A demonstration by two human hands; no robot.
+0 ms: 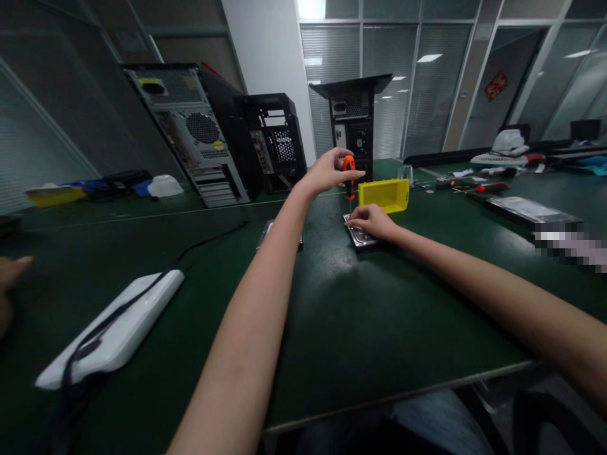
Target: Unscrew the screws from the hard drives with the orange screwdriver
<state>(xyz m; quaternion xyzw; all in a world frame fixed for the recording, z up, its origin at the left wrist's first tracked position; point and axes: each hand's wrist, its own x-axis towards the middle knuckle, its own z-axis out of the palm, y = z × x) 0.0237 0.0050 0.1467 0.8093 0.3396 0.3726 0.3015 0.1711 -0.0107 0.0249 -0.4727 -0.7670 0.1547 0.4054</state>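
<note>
So the dark green surface takes up most of the view, with three black PC towers standing toward its far side. In front of the rightmost one there's a yellow plastic bin, and just on the near side of that the hard drive lies flat, with the right hand on top. The left hand has its fingers closed round the handle of an orange-and-black screwdriver, shaft pointing pretty much straight down at the drive's far left end. The right fingers are curled in close by the shaft; can't tell if they're pinching anything.

My two cents: keep that shaft square to the drive, lean on it a bit and turn slowly, or the tip may slip out and chew up a screw head. I'd also use the right hand to pin the drive so it can't twist.

Looks-wise, the drive's a silvery, shiny metal face with darker edges. Any screws are too small to make out.
</note>
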